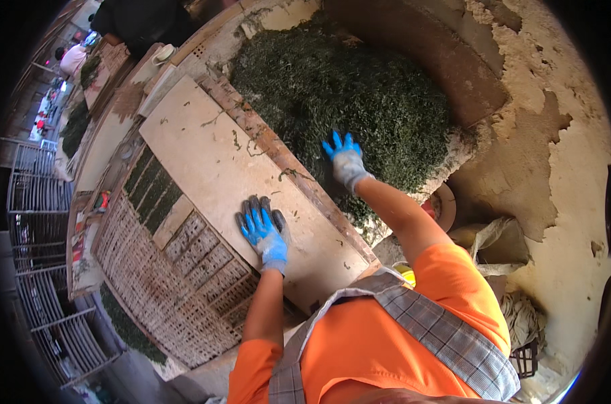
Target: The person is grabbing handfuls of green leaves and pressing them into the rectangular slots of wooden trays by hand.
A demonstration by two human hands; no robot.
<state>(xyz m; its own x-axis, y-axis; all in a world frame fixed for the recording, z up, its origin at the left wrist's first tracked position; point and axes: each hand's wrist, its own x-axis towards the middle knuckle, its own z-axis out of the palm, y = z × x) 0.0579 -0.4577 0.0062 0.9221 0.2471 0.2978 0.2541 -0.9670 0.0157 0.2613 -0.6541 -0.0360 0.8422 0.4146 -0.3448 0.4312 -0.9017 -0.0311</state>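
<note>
My left hand (262,232), in a blue and grey work glove with dark-stained fingertips, lies flat on a pale board (191,128) with its fingers spread. Scattered green bits lie on that board. Over to the right, my right hand (348,161) wears a similar blue and grey glove. Its fingers are apart, reaching over the near edge of a large heap of dark green, finely cut leaves (346,87). Whether the fingertips touch the heap is hard to tell. Neither hand holds anything I can see.
A wooden ledge (299,175) separates board and heap. Left of the board is a slatted woven rack (164,276) with strips of green leaves (152,188). Metal bars (40,256) stand far left. A peeling wall (541,135) rises at right. Other people (140,23) are at the upper left.
</note>
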